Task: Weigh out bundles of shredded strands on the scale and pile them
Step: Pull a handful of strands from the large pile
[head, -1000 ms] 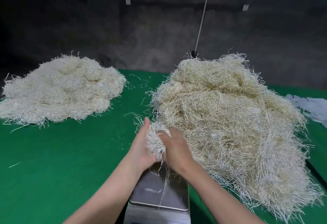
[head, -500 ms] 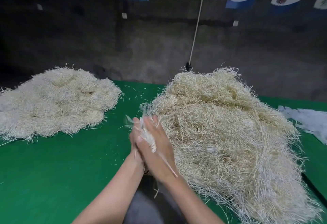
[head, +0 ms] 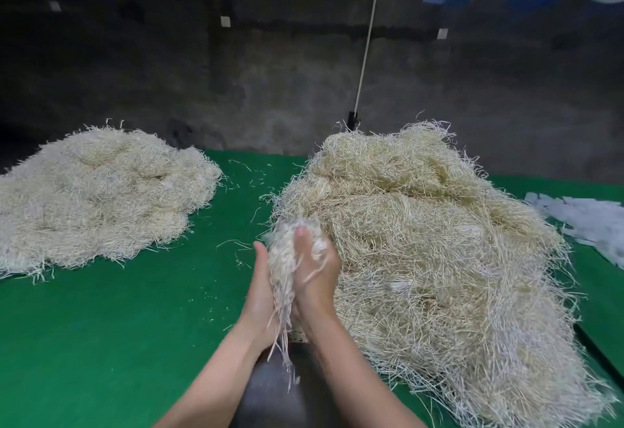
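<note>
- Just above the scale (head: pixel 270 390), between your two hands, is the bundle (head: pixel 287 258) of shredded strands. It is lifted off the pan, right beside the near edge of the big heap (head: pixel 422 241).
- Your left hand (head: pixel 258 296) cups it from one side. Your right hand (head: pixel 317 279) wraps it from the other side, with the thumb on top. Both hands hold it tight.
- Loose ends hang out of the bottom. I think you should squeeze and roll the bundle so these tuck in before you carry it.
- Then move it as one lump to the pile (head: pixel 101 197) on your left. Stay low over the table so bits do not fall.
- The strands are thin, pale and stiff, like dry straw. They tangle, so they will likely cling together but drop small pieces.
- The scale pan is grey metal and blurred here. You cannot see its numbers.
- The big heap is tall and messy, yellow on top and whiter at the edges. The pile is flatter and rounder.
- The table cover (head: pixel 118 343) is green and looks soft like felt, with little scraps on it.
- White paper strips (head: pixel 587 221) lie at the far right.
</note>
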`<state>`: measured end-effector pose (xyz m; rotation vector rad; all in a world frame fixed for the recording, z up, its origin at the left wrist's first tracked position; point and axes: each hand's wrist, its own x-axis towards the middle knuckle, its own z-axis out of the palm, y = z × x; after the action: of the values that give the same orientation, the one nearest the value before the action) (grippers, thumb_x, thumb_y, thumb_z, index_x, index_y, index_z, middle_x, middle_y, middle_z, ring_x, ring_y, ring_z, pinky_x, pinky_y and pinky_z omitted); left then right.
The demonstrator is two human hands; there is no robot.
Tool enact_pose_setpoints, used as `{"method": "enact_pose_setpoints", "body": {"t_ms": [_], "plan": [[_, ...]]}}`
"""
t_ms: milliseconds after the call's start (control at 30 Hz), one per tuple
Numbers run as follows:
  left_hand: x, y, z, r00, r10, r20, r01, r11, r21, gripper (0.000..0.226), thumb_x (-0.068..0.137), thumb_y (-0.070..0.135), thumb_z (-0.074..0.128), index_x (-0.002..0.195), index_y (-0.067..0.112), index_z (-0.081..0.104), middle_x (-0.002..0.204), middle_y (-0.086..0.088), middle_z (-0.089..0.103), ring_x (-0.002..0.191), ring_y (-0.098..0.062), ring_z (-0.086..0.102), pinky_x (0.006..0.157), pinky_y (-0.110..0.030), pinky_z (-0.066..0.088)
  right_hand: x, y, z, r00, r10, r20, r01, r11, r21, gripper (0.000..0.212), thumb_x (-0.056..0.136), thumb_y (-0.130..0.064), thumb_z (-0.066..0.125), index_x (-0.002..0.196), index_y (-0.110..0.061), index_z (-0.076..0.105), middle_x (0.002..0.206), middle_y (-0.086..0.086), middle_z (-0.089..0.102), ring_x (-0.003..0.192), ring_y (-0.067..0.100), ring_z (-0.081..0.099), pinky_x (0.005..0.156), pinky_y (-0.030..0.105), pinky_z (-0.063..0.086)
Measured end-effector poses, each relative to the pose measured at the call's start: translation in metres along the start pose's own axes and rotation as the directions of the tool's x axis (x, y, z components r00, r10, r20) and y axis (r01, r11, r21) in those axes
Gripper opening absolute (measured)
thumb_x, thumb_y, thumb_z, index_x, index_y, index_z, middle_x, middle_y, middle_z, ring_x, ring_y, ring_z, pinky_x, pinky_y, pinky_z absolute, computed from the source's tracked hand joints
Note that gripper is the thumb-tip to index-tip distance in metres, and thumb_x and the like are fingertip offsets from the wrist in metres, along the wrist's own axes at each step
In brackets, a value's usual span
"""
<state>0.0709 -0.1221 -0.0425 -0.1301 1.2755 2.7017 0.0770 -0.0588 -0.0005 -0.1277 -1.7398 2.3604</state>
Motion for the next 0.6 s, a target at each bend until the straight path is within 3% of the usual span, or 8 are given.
{"method": "enact_pose_setpoints", "body": {"t_ms": [67, 133, 200, 267, 367, 433, 533, 600], "plan": [[-0.004, -0.011, -0.002, 0.994, -0.108, -0.010, 0.108, 0.994, -0.018, 0.078, 0.076, 0.080, 0.031, 0.122, 0.025, 0.063, 0.123, -0.008, 0.064, 0.114, -0.029, 0.058, 0.092, -0.042, 0.045, 0.018, -0.010, 0.001, 0.979, 0.194, -0.055, -0.173, 0.947, 0.269, 0.032, 0.084, -0.037, 0.064, 0.103, -0.014, 0.054, 0.088, 0.006, 0.065, 0.074, 0.012, 0.069, 0.061, 0.028, 0.058], [-0.005, -0.014, -0.004, 0.977, -0.212, 0.025, 0.213, 0.964, -0.159, 0.092, 0.066, 0.084, 0.044, 0.117, 0.011, 0.067, 0.119, -0.016, 0.062, 0.109, -0.032, 0.056, 0.098, -0.045, 0.036, 0.029, -0.015, -0.002, 0.967, 0.226, -0.114, -0.183, 0.935, 0.303, 0.041, 0.083, -0.038, 0.064, 0.109, -0.008, 0.053, 0.093, 0.009, 0.064, 0.074, 0.008, 0.066, 0.058, 0.023, 0.055], [0.000, -0.006, 0.000, 0.966, -0.257, -0.023, 0.241, 0.929, -0.280, 0.100, 0.055, 0.081, 0.057, 0.115, 0.001, 0.067, 0.120, -0.021, 0.063, 0.111, -0.036, 0.060, 0.103, -0.052, 0.037, 0.028, -0.006, -0.013, 0.985, 0.112, -0.133, -0.115, 0.993, -0.018, 0.055, 0.090, -0.040, 0.055, 0.136, -0.013, 0.040, 0.134, 0.008, 0.049, 0.115, 0.014, 0.053, 0.088, 0.022, 0.043], [0.007, 0.010, 0.008, 0.976, -0.192, -0.097, 0.153, 0.937, -0.315, 0.096, 0.059, 0.076, 0.059, 0.119, 0.002, 0.062, 0.119, -0.021, 0.064, 0.110, -0.038, 0.061, 0.103, -0.051, 0.040, 0.015, 0.018, -0.025, 0.997, -0.070, -0.009, 0.061, 0.911, -0.408, 0.048, 0.095, -0.043, 0.046, 0.139, -0.026, 0.037, 0.142, -0.006, 0.038, 0.133, 0.017, 0.034, 0.102, 0.022, 0.024], [0.019, 0.014, 0.009, 0.941, -0.108, -0.320, 0.079, 0.992, -0.100, 0.052, 0.084, 0.056, 0.056, 0.088, 0.006, 0.069, 0.075, -0.012, 0.071, 0.076, -0.027, 0.066, 0.078, -0.039, 0.052, -0.017, 0.050, -0.026, 0.858, -0.426, 0.287, 0.509, 0.634, -0.582, 0.010, 0.094, -0.034, 0.044, 0.101, -0.037, 0.051, 0.102, -0.026, 0.044, 0.104, 0.012, 0.044, 0.086, 0.016, 0.033], [0.016, 0.005, 0.007, 0.881, -0.045, -0.471, 0.065, 0.998, 0.027, 0.030, 0.093, 0.031, 0.059, 0.075, 0.009, 0.071, 0.054, -0.005, 0.064, 0.059, -0.022, 0.059, 0.060, -0.032, 0.050, -0.012, 0.053, -0.029, 0.822, -0.433, 0.370, 0.561, 0.510, -0.651, 0.007, 0.091, -0.027, 0.046, 0.094, -0.026, 0.052, 0.093, -0.018, 0.039, 0.089, 0.007, 0.039, 0.072, 0.012, 0.031], [0.001, -0.010, 0.021, 0.910, 0.111, -0.399, 0.041, 0.935, 0.353, 0.046, 0.095, 0.040, 0.051, 0.126, 0.006, 0.057, 0.116, -0.009, 0.066, 0.108, -0.024, 0.062, 0.096, -0.038, 0.047, 0.016, 0.041, -0.045, 0.923, -0.288, 0.254, 0.371, 0.503, -0.780, 0.015, 0.097, -0.019, 0.043, 0.093, -0.013, 0.056, 0.095, -0.006, 0.047, 0.086, 0.010, 0.043, 0.070, 0.013, 0.034], [0.001, -0.004, 0.024, 0.903, 0.168, -0.396, 0.022, 0.901, 0.434, 0.055, 0.096, 0.045, 0.046, 0.132, 0.003, 0.050, 0.125, -0.003, 0.058, 0.119, -0.022, 0.054, 0.102, -0.034, 0.039, 0.010, 0.044, -0.041, 0.919, -0.359, 0.162, 0.353, 0.569, -0.742, 0.023, 0.097, -0.020, 0.039, 0.079, -0.017, 0.052, 0.080, -0.009, 0.048, 0.072, 0.008, 0.044, 0.065, 0.016, 0.034]]}}
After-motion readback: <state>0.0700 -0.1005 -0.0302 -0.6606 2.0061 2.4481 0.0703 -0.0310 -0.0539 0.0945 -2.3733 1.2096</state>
